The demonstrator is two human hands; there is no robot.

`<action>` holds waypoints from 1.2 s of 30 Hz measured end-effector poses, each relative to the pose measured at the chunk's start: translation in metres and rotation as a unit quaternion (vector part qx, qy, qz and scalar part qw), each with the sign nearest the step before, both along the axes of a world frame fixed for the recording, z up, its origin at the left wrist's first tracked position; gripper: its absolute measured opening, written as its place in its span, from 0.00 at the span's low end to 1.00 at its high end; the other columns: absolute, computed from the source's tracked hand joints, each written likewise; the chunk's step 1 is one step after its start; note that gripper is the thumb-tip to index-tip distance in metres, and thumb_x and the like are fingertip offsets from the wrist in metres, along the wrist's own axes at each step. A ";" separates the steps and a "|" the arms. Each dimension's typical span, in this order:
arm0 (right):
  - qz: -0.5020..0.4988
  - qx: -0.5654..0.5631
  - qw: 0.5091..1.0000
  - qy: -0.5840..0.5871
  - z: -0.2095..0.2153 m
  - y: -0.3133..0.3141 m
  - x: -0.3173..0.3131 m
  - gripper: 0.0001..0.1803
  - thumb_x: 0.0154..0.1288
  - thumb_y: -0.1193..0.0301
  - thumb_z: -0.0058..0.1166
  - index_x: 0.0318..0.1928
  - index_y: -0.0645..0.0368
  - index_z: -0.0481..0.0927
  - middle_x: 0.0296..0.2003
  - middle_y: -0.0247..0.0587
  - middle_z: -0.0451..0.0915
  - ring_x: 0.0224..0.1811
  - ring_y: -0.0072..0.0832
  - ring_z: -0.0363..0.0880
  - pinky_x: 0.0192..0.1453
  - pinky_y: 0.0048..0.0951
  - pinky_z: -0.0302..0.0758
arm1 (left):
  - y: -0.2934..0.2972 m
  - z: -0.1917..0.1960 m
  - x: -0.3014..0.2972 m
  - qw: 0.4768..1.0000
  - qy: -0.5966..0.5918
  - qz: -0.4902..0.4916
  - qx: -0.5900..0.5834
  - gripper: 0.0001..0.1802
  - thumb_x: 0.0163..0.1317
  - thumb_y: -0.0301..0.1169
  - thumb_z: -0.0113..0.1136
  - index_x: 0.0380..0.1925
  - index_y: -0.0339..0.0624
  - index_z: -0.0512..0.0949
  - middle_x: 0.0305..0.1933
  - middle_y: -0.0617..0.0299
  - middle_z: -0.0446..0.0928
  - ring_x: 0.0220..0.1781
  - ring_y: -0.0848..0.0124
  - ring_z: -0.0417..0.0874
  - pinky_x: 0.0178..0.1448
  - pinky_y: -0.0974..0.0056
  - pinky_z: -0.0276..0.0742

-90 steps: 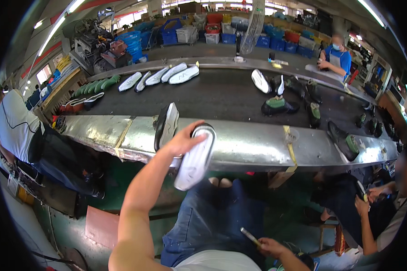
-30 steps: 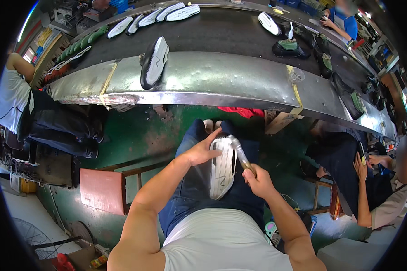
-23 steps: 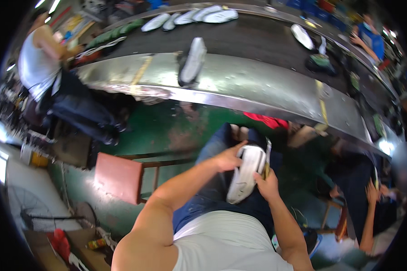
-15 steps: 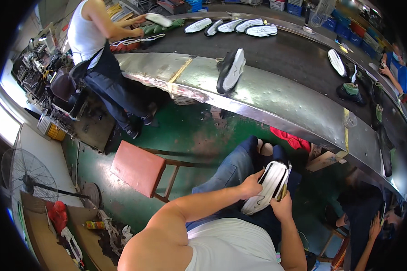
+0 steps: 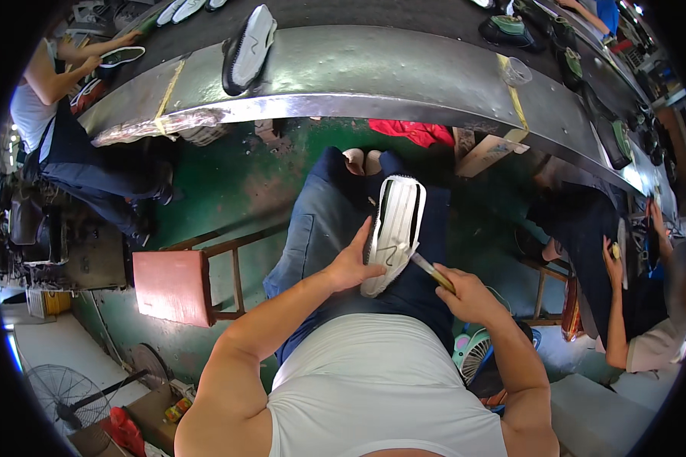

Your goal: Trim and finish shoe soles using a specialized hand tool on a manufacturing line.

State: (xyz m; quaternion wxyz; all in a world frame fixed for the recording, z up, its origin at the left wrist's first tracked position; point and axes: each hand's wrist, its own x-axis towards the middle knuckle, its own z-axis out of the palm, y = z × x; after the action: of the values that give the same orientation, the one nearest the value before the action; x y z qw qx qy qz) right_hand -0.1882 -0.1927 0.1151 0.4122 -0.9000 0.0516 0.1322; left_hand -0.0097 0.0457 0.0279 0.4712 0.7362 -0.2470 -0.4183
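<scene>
A shoe lies over my lap with its sole turned up, pale on the bottom with a dark rim. My left hand grips it by the left side, thumb across the end nearest me. In my right hand is a brush with a yellowish handle. Its pale tip touches the sole, or comes very close to it, near the end toward me. Across from me, another shoe rests tilted on the metal edge of the bench.
A metal-edged bench with a dark belt curves ahead, bearing several shoes. To the left is a stool with a reddish seat. Co-workers sit or stand at both sides. A small green fan is by my right arm, a large fan lower left.
My view has tipped down and shifted right. The brush has swung from along the shoe's right side to the sole's near end. The co-worker at left now holds a dark shoe instead of a white one.
</scene>
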 end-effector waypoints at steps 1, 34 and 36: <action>-0.004 -0.002 1.000 0.003 0.000 0.001 -0.001 0.28 0.67 0.70 0.58 0.65 0.68 0.71 0.44 0.58 0.81 0.49 0.53 0.81 0.58 0.41 0.76 | -0.001 -0.002 -0.003 0.996 0.072 0.007 -0.053 0.65 0.54 0.32 0.73 0.79 0.41 0.33 0.81 0.39 0.46 0.81 0.51 0.56 0.81 0.62 0.52; -0.036 -0.054 0.997 0.051 -0.035 -0.030 0.043 0.13 0.69 0.66 0.56 0.46 0.63 0.80 0.33 0.51 0.83 0.37 0.49 0.83 0.45 0.43 0.79 | -0.026 0.018 0.007 0.961 -0.260 -0.076 0.063 0.32 0.75 0.35 0.45 0.78 0.52 0.54 0.80 0.31 0.42 0.67 0.35 0.71 0.71 0.52 0.72; -0.047 0.068 0.983 0.163 -0.027 -0.053 0.049 0.15 0.70 0.65 0.56 0.47 0.64 0.81 0.31 0.54 0.81 0.35 0.46 0.82 0.43 0.39 0.77 | -0.031 0.025 0.014 0.967 -0.211 -0.097 0.105 0.33 0.75 0.36 0.43 0.78 0.56 0.51 0.78 0.27 0.43 0.68 0.35 0.70 0.72 0.51 0.71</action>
State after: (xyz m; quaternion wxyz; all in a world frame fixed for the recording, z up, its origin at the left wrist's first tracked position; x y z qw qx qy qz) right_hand -0.1388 -0.2461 0.0884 0.4643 -0.8326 0.1517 0.2610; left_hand 0.0047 0.0147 0.0524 0.2854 0.8257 -0.3661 -0.3205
